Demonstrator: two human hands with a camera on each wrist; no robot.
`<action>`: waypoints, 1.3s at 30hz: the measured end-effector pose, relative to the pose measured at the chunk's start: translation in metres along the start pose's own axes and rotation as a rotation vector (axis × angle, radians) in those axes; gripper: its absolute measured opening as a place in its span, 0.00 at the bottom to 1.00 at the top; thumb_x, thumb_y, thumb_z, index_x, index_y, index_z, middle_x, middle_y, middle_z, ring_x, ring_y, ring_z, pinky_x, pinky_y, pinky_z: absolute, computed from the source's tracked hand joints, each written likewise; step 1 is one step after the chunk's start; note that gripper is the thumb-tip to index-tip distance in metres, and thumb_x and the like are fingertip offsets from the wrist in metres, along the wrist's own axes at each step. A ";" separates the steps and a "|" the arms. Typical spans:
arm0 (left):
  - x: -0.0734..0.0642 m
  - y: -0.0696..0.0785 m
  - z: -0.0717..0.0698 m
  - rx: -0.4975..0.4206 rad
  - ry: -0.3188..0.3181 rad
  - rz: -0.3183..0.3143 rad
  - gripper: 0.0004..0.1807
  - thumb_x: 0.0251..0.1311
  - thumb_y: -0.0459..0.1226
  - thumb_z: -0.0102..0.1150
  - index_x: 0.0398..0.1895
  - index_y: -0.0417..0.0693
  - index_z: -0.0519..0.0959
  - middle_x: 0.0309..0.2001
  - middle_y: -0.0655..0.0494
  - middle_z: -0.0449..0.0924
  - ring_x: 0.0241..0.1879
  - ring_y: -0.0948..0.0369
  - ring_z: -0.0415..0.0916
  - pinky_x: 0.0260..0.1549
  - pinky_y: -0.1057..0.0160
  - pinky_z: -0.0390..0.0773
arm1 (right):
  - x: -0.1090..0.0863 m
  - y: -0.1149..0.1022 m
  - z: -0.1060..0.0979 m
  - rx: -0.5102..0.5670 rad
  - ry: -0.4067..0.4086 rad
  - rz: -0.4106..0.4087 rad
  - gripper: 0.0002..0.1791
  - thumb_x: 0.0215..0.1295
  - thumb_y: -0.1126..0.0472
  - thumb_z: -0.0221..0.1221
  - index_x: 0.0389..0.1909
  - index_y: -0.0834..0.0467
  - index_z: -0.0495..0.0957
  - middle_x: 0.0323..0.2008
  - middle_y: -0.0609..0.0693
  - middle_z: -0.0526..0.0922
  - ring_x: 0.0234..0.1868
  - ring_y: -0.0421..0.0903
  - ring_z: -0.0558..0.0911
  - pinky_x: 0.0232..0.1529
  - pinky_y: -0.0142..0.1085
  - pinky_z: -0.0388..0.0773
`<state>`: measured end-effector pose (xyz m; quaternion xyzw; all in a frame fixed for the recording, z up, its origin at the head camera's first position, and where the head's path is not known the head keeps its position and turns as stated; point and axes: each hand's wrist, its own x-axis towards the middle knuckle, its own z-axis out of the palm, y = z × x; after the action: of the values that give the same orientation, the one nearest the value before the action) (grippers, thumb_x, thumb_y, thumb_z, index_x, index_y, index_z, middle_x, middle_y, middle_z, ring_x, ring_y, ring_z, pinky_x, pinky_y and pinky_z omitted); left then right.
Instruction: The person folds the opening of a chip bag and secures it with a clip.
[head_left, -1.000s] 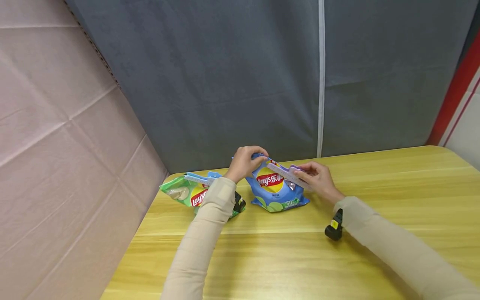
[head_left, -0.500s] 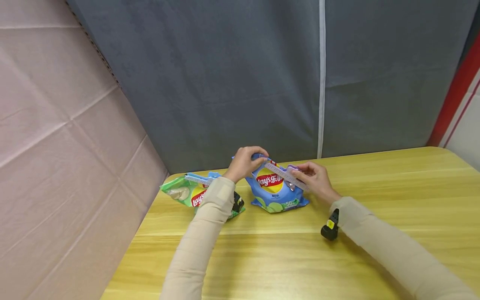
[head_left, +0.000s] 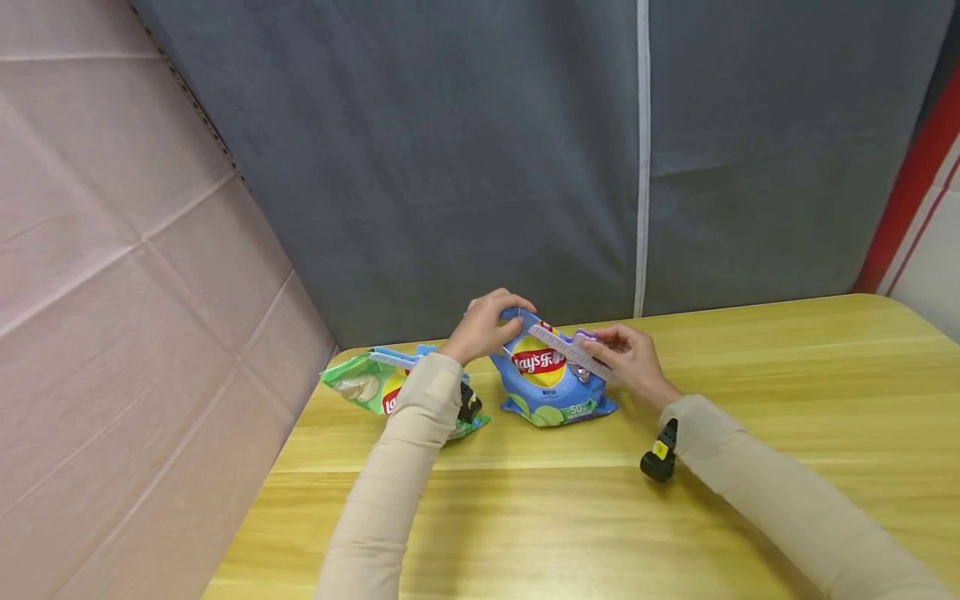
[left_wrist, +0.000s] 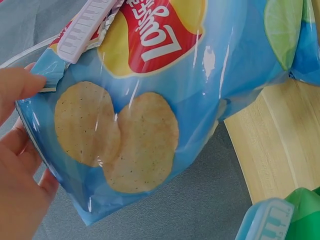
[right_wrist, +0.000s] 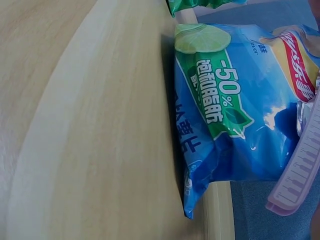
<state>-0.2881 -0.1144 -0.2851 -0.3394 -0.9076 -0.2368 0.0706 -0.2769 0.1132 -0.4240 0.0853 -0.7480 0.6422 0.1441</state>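
Observation:
A blue Lay's chip bag (head_left: 551,396) stands on the table with its upper edge folded over. My left hand (head_left: 483,329) pinches the bag's upper left corner between thumb and fingers, as the left wrist view also shows. Across the fold lies a purple bag clip (head_left: 572,352) with a piano-key pattern, slanting down to the right. My right hand (head_left: 633,362) grips this clip near its right end. In the right wrist view the clip's end (right_wrist: 295,180) sticks out past the bag's side; that hand is almost wholly out of frame there.
Left of the blue bag, a green Lay's bag (head_left: 360,387) lies partly behind my left forearm, a light blue clip (head_left: 392,358) on its top. The wooden table (head_left: 570,517) meets a grey curtain (head_left: 465,183) at the back and a pale cloth wall (head_left: 135,333) on the left.
The purple clip and my right hand have shifted slightly left along the bag. My left hand and forearm have moved a little left, still holding the corner.

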 end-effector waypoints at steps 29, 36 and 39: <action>-0.001 -0.008 0.000 -0.150 0.111 -0.028 0.06 0.55 0.31 0.57 0.36 0.43 0.75 0.37 0.53 0.80 0.37 0.61 0.75 0.43 0.57 0.72 | -0.005 -0.029 0.009 0.056 0.012 0.047 0.21 0.54 0.49 0.60 0.43 0.60 0.74 0.39 0.54 0.75 0.37 0.48 0.71 0.37 0.26 0.71; -0.002 -0.009 0.002 -0.143 0.141 -0.017 0.06 0.54 0.32 0.57 0.36 0.44 0.77 0.37 0.54 0.80 0.37 0.61 0.75 0.42 0.62 0.73 | 0.012 0.007 0.011 0.082 0.003 0.006 0.21 0.51 0.45 0.60 0.43 0.52 0.76 0.40 0.48 0.75 0.37 0.46 0.72 0.37 0.28 0.73; -0.002 -0.010 0.003 -0.126 0.171 0.014 0.06 0.54 0.32 0.58 0.36 0.43 0.78 0.37 0.54 0.78 0.38 0.62 0.74 0.42 0.62 0.72 | 0.014 0.011 0.012 0.111 -0.002 0.011 0.19 0.51 0.48 0.61 0.43 0.53 0.76 0.40 0.50 0.75 0.37 0.47 0.72 0.36 0.29 0.73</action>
<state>-0.2931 -0.1210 -0.2919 -0.3283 -0.8790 -0.3212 0.1280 -0.2948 0.1044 -0.4308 0.0896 -0.7119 0.6833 0.1351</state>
